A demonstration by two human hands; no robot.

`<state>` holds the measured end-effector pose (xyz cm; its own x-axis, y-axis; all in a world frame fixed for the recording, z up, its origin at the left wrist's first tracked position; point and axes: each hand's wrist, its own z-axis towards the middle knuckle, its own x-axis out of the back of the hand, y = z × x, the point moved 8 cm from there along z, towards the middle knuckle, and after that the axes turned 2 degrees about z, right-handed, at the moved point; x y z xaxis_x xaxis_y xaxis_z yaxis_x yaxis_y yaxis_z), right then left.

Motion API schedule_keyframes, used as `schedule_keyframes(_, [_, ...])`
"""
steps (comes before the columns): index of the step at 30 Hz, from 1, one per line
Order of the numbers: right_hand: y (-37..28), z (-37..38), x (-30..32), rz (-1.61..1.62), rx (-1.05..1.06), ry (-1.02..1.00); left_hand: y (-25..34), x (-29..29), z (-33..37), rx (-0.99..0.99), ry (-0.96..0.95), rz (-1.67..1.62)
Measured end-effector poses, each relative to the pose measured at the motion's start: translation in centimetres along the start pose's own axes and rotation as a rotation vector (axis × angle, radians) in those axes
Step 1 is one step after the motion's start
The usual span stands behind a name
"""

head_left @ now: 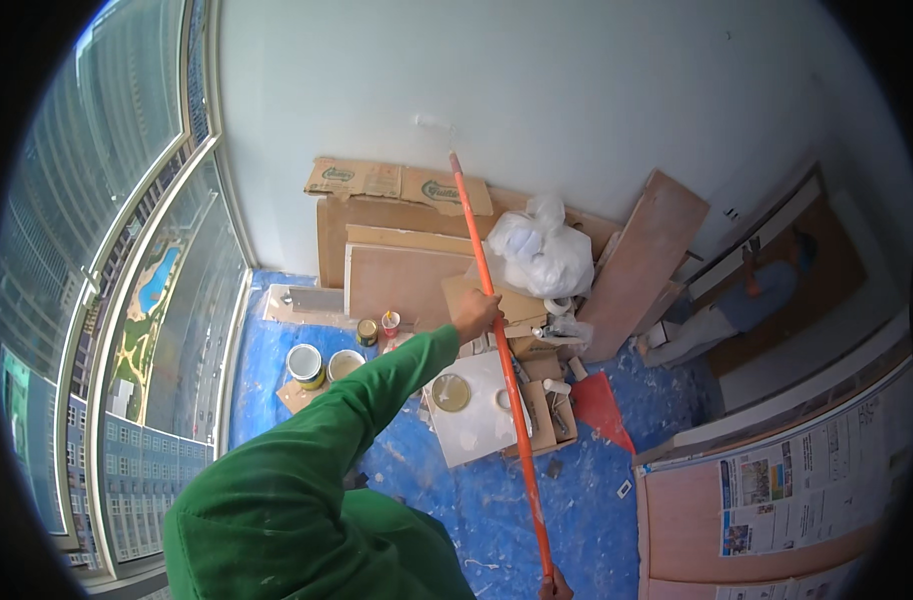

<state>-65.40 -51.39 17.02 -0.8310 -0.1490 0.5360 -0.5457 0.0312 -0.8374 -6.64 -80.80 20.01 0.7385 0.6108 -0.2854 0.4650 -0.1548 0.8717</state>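
A long orange extension pole (483, 262) slants from the lower middle up to the pale wall (577, 90). At its far end is a white paint roller (435, 124), against the wall or very close to it; its outline blends into the paint. My left hand (477, 313), at the end of a green sleeve, is wrapped round the middle of the pole. Lower down, near the bottom edge, my right hand (555, 585) grips the pole's near end, partly cut off by the frame. Below the pole lie a white board (472, 425) and an opened cardboard box (555, 420).
Boards and flattened cardboard (397, 190) lean on the wall beside a white plastic bag (542, 250). Paint cans (305, 364) stand on blue floor sheeting (407, 500). Tall windows (157, 290) line the left. At right, another person (752, 300) bends in a doorway.
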Motion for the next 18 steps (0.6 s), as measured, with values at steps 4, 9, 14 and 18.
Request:
schedule_keyframes(4, [-0.7, 0.7, -0.6, 0.068, 0.02, 0.004, 4.0, -1.0, -1.2, -0.143, -0.005, 0.079])
schedule_keyframes(9, [-0.5, 2.3, -2.7, 0.134, 0.098, 0.039, 9.4, -2.1, -2.3, -0.255, 0.0, 0.087])
schedule_keyframes(14, [-3.3, 5.0, -5.9, 0.157, 0.076, 0.053, 16.7, -3.7, -3.1, -0.373, -0.022, 0.088])
schedule_keyframes(18, [-8.6, 7.5, -7.5, 0.117, 0.191, 0.071, 23.3, -4.4, -2.7, -0.47, -0.03, 0.084])
